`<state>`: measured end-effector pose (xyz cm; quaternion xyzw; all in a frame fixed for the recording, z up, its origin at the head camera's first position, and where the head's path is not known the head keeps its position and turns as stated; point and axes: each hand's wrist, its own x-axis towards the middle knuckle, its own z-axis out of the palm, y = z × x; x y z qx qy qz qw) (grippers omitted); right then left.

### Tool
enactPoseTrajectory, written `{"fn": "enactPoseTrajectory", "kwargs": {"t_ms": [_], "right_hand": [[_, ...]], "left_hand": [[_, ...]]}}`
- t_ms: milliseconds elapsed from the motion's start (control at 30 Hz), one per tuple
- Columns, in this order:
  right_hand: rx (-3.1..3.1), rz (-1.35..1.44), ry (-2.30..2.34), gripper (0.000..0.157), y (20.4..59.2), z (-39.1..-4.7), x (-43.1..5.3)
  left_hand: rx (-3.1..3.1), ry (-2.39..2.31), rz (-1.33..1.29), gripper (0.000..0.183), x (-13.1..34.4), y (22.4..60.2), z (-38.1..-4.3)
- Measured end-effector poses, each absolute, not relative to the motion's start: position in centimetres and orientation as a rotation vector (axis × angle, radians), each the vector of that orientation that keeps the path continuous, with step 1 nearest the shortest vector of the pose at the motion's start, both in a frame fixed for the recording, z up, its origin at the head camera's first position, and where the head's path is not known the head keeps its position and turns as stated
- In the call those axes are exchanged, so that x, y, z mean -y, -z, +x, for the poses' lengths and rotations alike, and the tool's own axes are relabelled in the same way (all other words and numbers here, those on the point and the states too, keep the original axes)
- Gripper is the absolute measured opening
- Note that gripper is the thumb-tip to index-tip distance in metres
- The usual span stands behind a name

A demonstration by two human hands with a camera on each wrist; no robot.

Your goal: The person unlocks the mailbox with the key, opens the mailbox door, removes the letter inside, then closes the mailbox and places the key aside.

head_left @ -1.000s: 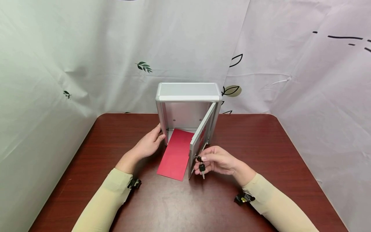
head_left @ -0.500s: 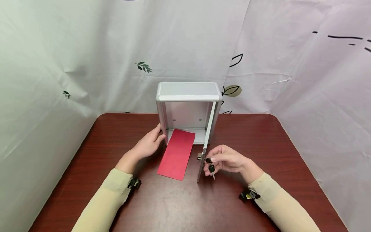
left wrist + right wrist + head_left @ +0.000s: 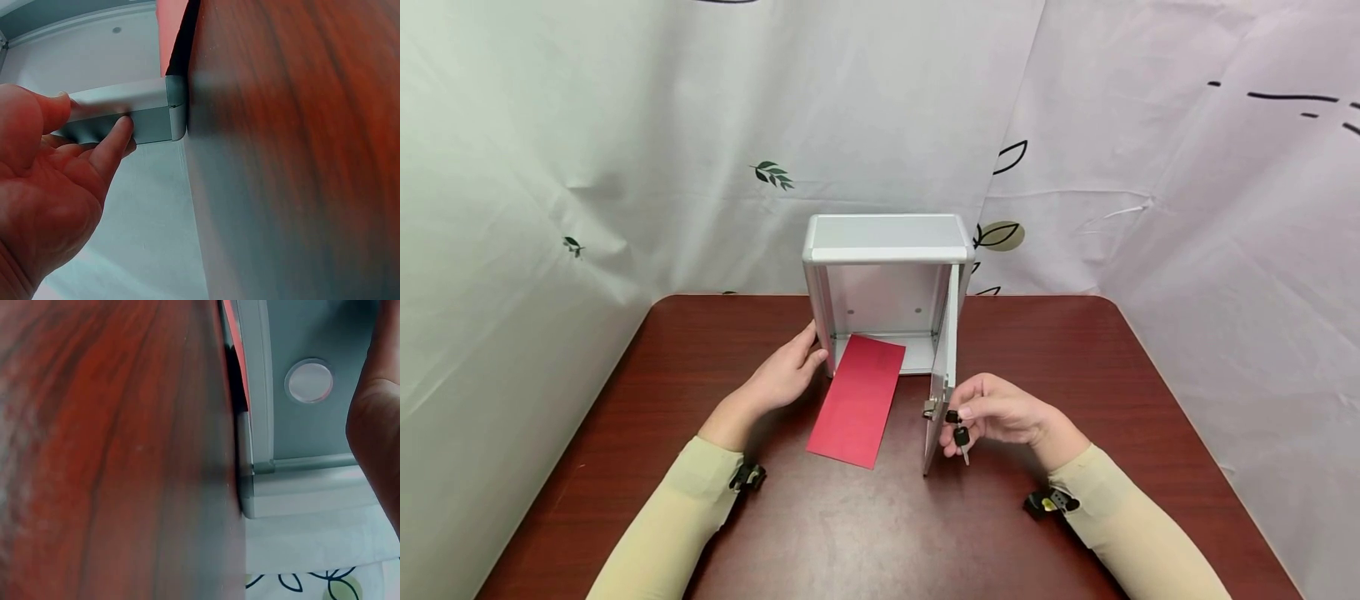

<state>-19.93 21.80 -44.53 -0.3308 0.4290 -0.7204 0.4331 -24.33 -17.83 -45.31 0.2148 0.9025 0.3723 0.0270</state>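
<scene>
A silver metal box [image 3: 889, 237] stands at the table's back with its door [image 3: 953, 333] swung outward on the right. My left hand [image 3: 781, 373] rests against the box's left side, thumb at the front edge and fingers along the outer panel. In the left wrist view, this hand [image 3: 62, 156] touches the frame with thumb and fingertips. My right hand [image 3: 1003, 412] pinches a black-headed key [image 3: 953, 416] at the door's lock. A second key [image 3: 962, 437] dangles below. A red envelope [image 3: 859, 404] leans out of the box, its upper end inside.
A lock cam [image 3: 929, 408] sticks out from the door's inner face. The dark red wooden table [image 3: 850, 542] has white patterned cloth [image 3: 880, 108] behind and at both sides. A round clear disc [image 3: 309, 381] shows on the door in the right wrist view.
My right hand has moved right with the key, swinging the door further open and uncovering more of the box's inside. The left hand and the red envelope have stayed in place.
</scene>
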Motion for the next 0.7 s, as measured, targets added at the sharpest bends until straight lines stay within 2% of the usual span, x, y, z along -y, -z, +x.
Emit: {"fn": "enactPoseTrajectory", "kwargs": {"t_ms": [333, 700], "right_hand": [[-1.014, -0.867, 1.783, 0.038, 44.8, -20.2, -22.5], [-0.964, -0.886, 1.765, 0.028, 44.7, -20.6, -23.0]], "left_hand": [[-2.783, -1.151, 0.655, 0.074, 17.9, 45.4, -24.3], [-2.782, -1.157, 0.652, 0.074, 17.9, 45.3, -24.3]]}}
